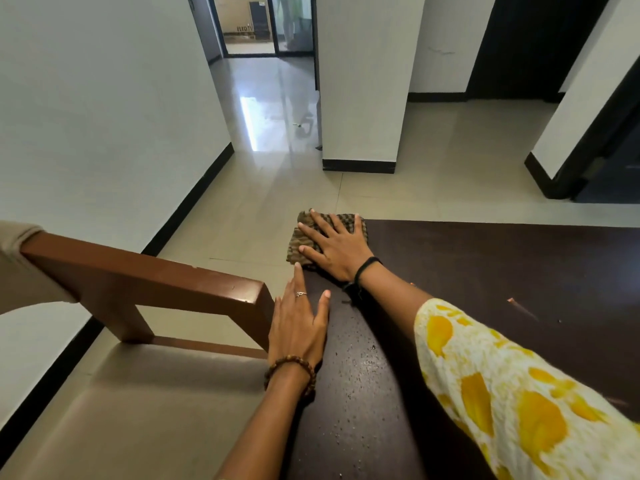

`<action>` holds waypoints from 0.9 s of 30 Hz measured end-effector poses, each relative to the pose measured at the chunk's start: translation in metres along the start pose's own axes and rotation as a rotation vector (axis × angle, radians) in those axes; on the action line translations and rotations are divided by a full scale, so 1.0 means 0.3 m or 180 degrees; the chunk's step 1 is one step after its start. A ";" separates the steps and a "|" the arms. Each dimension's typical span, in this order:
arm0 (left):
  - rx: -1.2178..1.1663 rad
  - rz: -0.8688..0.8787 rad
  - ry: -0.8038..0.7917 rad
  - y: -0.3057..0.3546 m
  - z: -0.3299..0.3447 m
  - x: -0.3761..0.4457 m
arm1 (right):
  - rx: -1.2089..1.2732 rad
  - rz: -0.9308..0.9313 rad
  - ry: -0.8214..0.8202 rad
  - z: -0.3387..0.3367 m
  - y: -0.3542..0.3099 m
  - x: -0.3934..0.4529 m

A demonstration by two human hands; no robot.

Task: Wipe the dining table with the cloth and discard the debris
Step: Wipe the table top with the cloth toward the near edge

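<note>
The dark brown dining table (485, 265) fills the lower right of the head view. A folded brown checked cloth (304, 233) lies on its far left corner, partly over the edge. My right hand (337, 249) presses flat on the cloth with fingers spread. My left hand (298, 327) rests flat along the table's left edge, just nearer to me than the cloth, holding nothing. Small pale crumbs and specks (360, 375) are scattered on the table surface near my left wrist. A small brownish scrap (512, 301) lies further right.
A wooden chair back (145, 278) stands right beside the table's left edge, touching my left hand's side. Beige tiled floor (277, 188) stretches beyond, with a white pillar (360, 98) ahead and a white wall on the left.
</note>
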State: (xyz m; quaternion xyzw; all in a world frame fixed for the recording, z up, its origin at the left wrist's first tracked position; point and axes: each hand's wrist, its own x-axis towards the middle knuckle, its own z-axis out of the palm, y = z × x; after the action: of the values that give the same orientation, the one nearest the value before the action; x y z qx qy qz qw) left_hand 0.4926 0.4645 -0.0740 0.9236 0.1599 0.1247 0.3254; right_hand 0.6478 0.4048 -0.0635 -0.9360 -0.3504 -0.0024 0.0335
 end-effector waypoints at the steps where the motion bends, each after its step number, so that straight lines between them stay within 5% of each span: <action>1: 0.0030 0.0021 -0.0008 0.001 0.002 0.004 | 0.0001 0.0042 -0.0018 0.000 0.003 0.021; 9: 0.0060 -0.0028 -0.0170 0.016 -0.011 -0.001 | 0.0120 0.0380 -0.0059 -0.015 0.046 0.008; 19: 0.0115 -0.0262 -0.0326 0.005 0.000 0.007 | 0.0162 0.1439 0.0003 -0.058 0.455 -0.242; 27: 0.0591 0.0085 -0.0161 0.009 0.005 0.011 | 0.0179 0.1336 -0.0081 -0.062 0.257 -0.236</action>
State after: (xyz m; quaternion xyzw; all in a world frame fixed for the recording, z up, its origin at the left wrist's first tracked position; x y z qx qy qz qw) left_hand 0.4968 0.4629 -0.0731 0.9547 0.1502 0.0904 0.2407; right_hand 0.6453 0.2991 -0.0517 -0.9871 -0.1481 0.0262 0.0550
